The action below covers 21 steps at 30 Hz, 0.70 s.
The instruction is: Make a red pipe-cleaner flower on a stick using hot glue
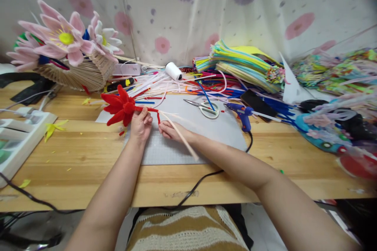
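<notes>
My left hand (140, 124) is closed around the base of a red pipe-cleaner flower (119, 106), whose petals point left over the edge of a grey cutting mat (188, 141). My right hand (171, 130) pinches the loose red pipe-cleaner end (158, 116) where it wraps a thin pale stick (184, 138), which slants down to the right across my wrist. Both hands rest over the mat.
White-handled scissors (204, 108) and a blue glue gun (242, 114) with a black cord lie on the mat's far side. Piles of coloured pipe cleaners (241, 66), a white thread spool (173, 71), a basket of pink flowers (64, 47) and a white tray (20, 133) surround it.
</notes>
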Available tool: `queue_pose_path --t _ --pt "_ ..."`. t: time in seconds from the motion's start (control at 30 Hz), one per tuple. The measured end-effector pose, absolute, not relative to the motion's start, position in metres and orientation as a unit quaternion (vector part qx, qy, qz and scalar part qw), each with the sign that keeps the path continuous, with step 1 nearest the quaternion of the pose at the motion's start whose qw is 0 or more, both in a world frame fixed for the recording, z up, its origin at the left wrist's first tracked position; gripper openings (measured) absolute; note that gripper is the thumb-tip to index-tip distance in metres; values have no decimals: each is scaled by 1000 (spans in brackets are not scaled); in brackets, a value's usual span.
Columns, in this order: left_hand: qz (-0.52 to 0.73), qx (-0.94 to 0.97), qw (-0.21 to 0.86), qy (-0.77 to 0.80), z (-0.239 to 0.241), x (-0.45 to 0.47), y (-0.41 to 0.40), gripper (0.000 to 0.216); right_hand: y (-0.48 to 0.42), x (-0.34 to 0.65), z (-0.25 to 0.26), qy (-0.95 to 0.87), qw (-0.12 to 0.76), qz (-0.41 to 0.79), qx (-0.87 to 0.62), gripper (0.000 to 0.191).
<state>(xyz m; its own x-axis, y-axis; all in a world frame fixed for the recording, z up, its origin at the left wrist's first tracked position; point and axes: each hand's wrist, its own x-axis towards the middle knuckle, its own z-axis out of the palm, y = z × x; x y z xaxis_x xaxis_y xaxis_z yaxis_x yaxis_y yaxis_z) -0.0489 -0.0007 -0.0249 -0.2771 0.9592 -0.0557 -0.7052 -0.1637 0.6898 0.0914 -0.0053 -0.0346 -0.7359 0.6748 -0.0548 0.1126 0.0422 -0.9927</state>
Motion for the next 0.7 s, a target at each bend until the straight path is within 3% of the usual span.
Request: queue_pose_path --t 0.1,0.2,0.4,0.5,0.63,0.7 --pt "751 257 482 371 -29 -48 2 24 -20 85 -25 -681 308 577 -329 27" --pt "734 326 417 425 -34 -47 4 21 -19 89 -8 -720 325 461 -406 25" --pt "705 346 458 417 -32 -47 1 22 27 116 21 -796 298 246 -465 25" --pt "683 330 525 387 -27 -45 -2 25 54 129 18 -828 254 299 -400 27" --pt "682 295 572 347 -23 -44 -5 28 61 135 -1 -772 113 541 -315 30" --pt "691 278 578 333 -24 -45 -5 29 51 133 -11 -708 90 633 -301 32"
